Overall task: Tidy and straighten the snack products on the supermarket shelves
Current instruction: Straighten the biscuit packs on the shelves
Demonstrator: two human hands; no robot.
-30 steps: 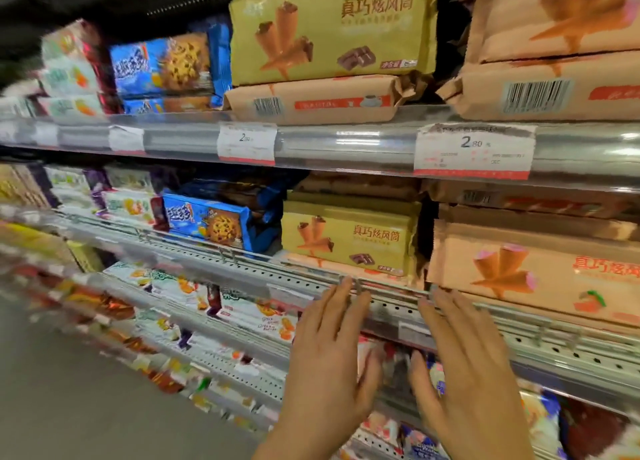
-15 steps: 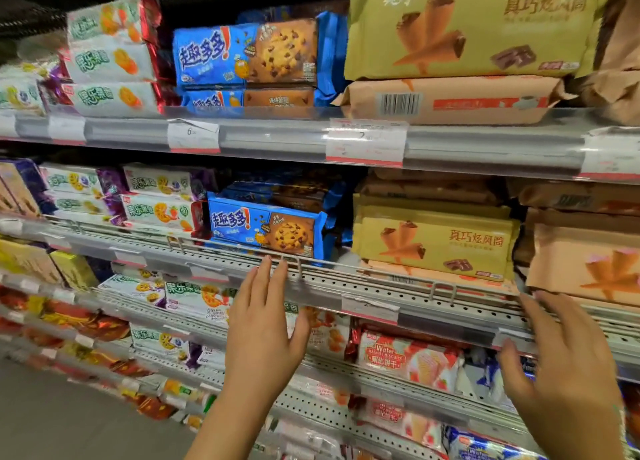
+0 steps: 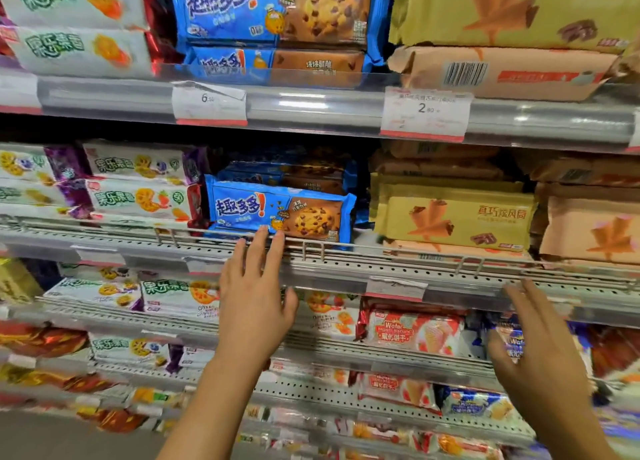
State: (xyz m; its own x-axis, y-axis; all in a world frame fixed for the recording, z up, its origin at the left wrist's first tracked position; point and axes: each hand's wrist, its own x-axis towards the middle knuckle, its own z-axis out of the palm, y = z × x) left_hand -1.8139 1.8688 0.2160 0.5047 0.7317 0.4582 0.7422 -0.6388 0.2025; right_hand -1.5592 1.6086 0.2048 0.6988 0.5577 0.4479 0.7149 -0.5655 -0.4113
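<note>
A blue chocolate-chip cookie pack [image 3: 280, 214] stands at the front of the middle shelf, tilted slightly, with more blue packs stacked behind it. My left hand [image 3: 254, 293] is raised with straight fingers, its fingertips at the wire rail [image 3: 381, 250] just below that pack. My right hand [image 3: 540, 352] is lower right with spread fingers in front of the shelf edge, holding nothing. Yellow cone-snack packs [image 3: 453, 217] lie right of the cookies and white fruit-biscuit packs [image 3: 138, 196] to the left.
The top shelf carries blue cookie packs [image 3: 273, 13], a yellow pack [image 3: 512, 9] and a peach pack [image 3: 498, 72] behind price tags [image 3: 425, 113]. Lower shelves hold strawberry wafer packs [image 3: 412, 331] and more white biscuit packs [image 3: 180, 295]. Peach cone packs [image 3: 592, 231] fill the far right.
The view has shifted left and closer to the shelves. My left hand has risen from the shelf rail toward the blue cookie pack, and my hands have spread apart.
</note>
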